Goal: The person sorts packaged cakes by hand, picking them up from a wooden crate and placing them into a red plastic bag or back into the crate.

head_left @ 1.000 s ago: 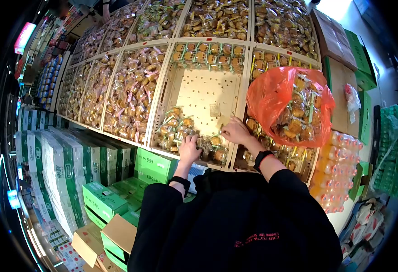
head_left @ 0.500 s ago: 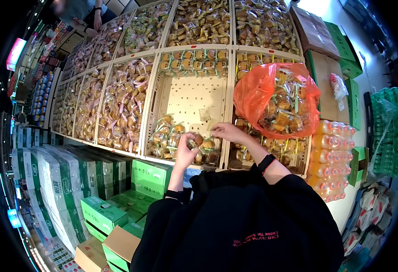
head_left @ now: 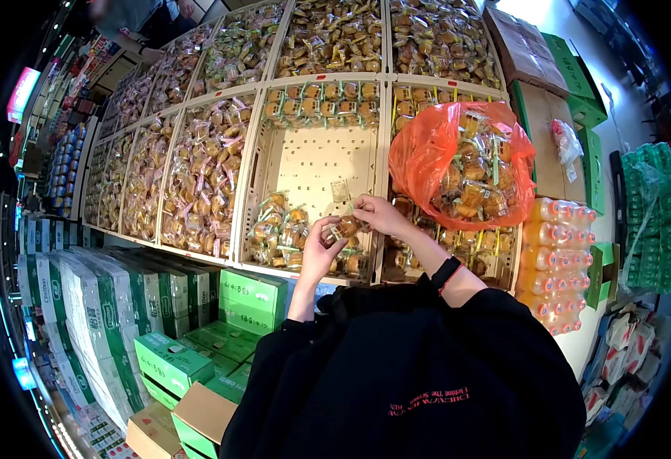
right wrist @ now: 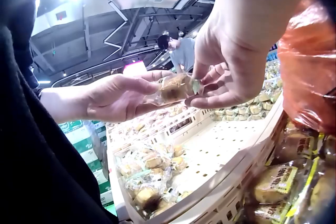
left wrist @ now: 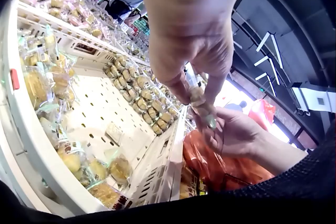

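Observation:
A small brown cake in a clear wrapper (right wrist: 175,88) is held between both hands above a cream slatted crate (head_left: 316,157). My left hand (head_left: 318,249) grips its one end between thumb and fingers. At the other end, my right hand (head_left: 380,215) pinches the green-tinted edge of the wrapper, as the right wrist view shows. Below the hands, loose wrapped cakes (head_left: 278,233) lie jumbled along the crate's near side. Neat rows of similar cakes (head_left: 328,103) line its far side. A small clear packet (head_left: 341,190) lies flat on the crate floor.
To the right, a red plastic bag (head_left: 427,164) full of wrapped cakes sits on the neighbouring crate. Orange bottles (head_left: 553,264) stand beyond it. Green cartons (head_left: 253,302) are stacked at the near left. Another person (head_left: 155,23) is at the far left.
The left hand has lifted a wrapped cake from the near pile and brought it rightward. The right hand has come over to meet it and now pinches its wrapper.

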